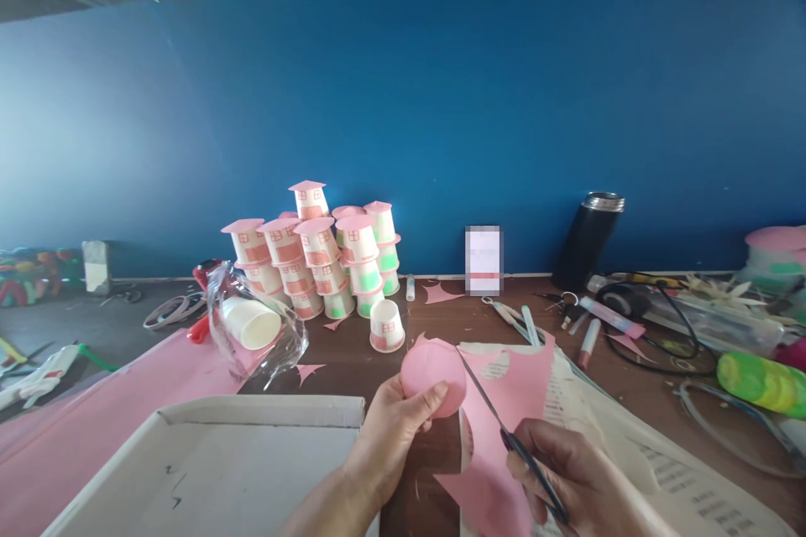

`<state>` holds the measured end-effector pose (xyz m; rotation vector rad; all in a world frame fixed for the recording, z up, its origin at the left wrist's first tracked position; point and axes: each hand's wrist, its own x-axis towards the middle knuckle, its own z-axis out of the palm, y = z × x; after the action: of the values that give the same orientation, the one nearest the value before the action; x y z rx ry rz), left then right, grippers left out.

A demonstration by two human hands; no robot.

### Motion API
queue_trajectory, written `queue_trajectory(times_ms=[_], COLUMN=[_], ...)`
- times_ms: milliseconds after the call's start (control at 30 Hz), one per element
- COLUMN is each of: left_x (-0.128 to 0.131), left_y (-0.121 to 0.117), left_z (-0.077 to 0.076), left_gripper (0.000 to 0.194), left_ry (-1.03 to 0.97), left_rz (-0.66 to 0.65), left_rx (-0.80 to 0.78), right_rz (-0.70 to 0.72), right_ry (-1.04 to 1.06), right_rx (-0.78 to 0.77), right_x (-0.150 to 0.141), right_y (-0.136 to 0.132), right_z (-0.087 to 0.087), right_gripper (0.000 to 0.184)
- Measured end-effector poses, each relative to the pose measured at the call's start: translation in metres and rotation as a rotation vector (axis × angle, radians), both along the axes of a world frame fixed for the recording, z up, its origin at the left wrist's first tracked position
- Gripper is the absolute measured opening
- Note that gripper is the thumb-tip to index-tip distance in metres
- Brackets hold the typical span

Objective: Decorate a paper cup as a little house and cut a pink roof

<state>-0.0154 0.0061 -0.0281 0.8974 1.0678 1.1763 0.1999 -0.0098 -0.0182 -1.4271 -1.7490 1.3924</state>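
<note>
Between thumb and fingers, my left hand (400,428) pinches a round pink paper disc (428,373) by its lower side. My right hand (560,466) is wrapped round the dark handles of a pair of scissors (484,398). Their blades point up and left, with the tips at the disc's right edge; whether they touch the paper I cannot tell. Under the scissors lies a cut pink sheet (529,386) on printed paper (585,419). A white paper cup (386,325) with a drawn red window stands just beyond the disc.
Stacked paper cups (315,243) with pink paper roofs stand at the back. A plastic bag of cups (252,323) and a white box lid (252,411) are left. On the right are a black bottle (585,243), markers (588,344), a cable (698,336) and a green bottle (756,382).
</note>
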Motion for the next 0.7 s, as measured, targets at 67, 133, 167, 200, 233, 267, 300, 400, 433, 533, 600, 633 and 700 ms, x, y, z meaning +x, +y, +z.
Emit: queue_trajectory(times_ms=[67,133,167,200,233,267,300,400,433,533,600,633,700], left_x=[0.0000,0.0001,0.0002,0.0003,0.0005,0.0006,0.0008,0.0010,0.0010,0.0009,0.0006,0.0002,-0.0007], left_y=[0.0003,0.0012,0.0017,0.0022,0.0026,0.0029,0.0030,0.0030,0.0030,0.0034,0.0040,0.0042,0.0046], left_z=[-0.0001,0.0004,0.0009,0.0013,0.0017,0.0021,0.0024,0.0027,0.0028,0.0031,0.0035,0.0037,0.0040], left_gripper=[0.033,0.033,0.032,0.032,0.032,0.032,0.032,0.033,0.033,0.033,0.033,0.033,0.034], left_ry=[0.000,-0.022,-0.037,-0.054,-0.068,-0.077,-0.083,-0.088,-0.089,-0.094,-0.087,-0.076,-0.042], left_rz=[0.007,0.021,0.027,0.034,0.037,0.039,0.040,0.051,0.054,0.056,0.058,0.057,0.052], left_rx=[-0.016,-0.011,-0.003,0.004,0.007,0.006,0.005,0.001,0.000,0.001,0.010,0.015,0.023], right_rz=[0.003,0.011,0.013,0.014,0.014,0.013,0.010,-0.001,-0.003,-0.006,-0.017,-0.022,-0.026], right_ry=[0.007,0.012,0.015,0.018,0.018,0.017,0.018,0.019,0.020,0.018,0.026,0.034,0.057], right_rx=[-0.006,-0.014,-0.016,-0.016,-0.016,-0.017,-0.020,-0.038,-0.043,-0.064,-0.073,-0.073,-0.061], right_x=[0.0003,0.0007,0.0008,0.0008,0.0008,0.0006,0.0004,-0.0003,-0.0004,-0.0003,0.0000,0.0001,0.0003], right_y=[-0.0001,0.0000,0.0000,0.0000,0.0000,-0.0001,-0.0002,-0.0007,-0.0008,-0.0004,0.0005,0.0011,0.0023], right_z=[-0.0007,-0.0007,-0.0004,0.0000,0.0005,0.0012,0.0020,0.0040,0.0043,0.0043,0.0035,0.0031,0.0025], right_gripper=[0.053,0.054,0.054,0.055,0.055,0.055,0.056,0.056,0.056,0.054,0.054,0.054,0.053])
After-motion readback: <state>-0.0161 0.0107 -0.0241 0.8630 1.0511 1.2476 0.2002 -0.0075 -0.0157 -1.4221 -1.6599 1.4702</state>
